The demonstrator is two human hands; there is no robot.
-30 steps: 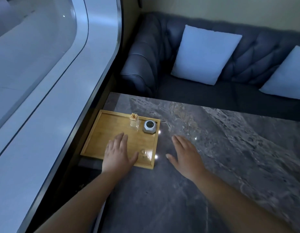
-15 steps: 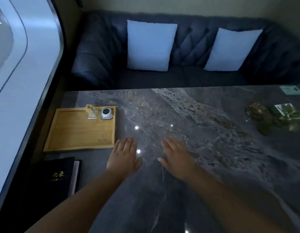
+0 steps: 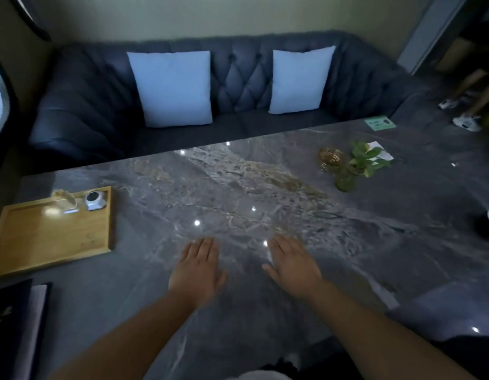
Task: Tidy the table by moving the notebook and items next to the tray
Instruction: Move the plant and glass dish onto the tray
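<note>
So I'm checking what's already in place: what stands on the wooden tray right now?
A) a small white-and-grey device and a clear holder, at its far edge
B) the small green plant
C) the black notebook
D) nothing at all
A: the small device and the clear holder stand at the far edge of the wooden tray; the plant is far off to the right and the black notebook lies on the table nearer than the tray.

Dim, bluish indoor scene; small bright ceiling-light reflections dot the polished desk (image 3: 238,187) just beyond the fingers (image 3: 202,246), glare on the tray (image 3: 46,242), wide-angle bending at edges, slight motion blur throughout
</note>
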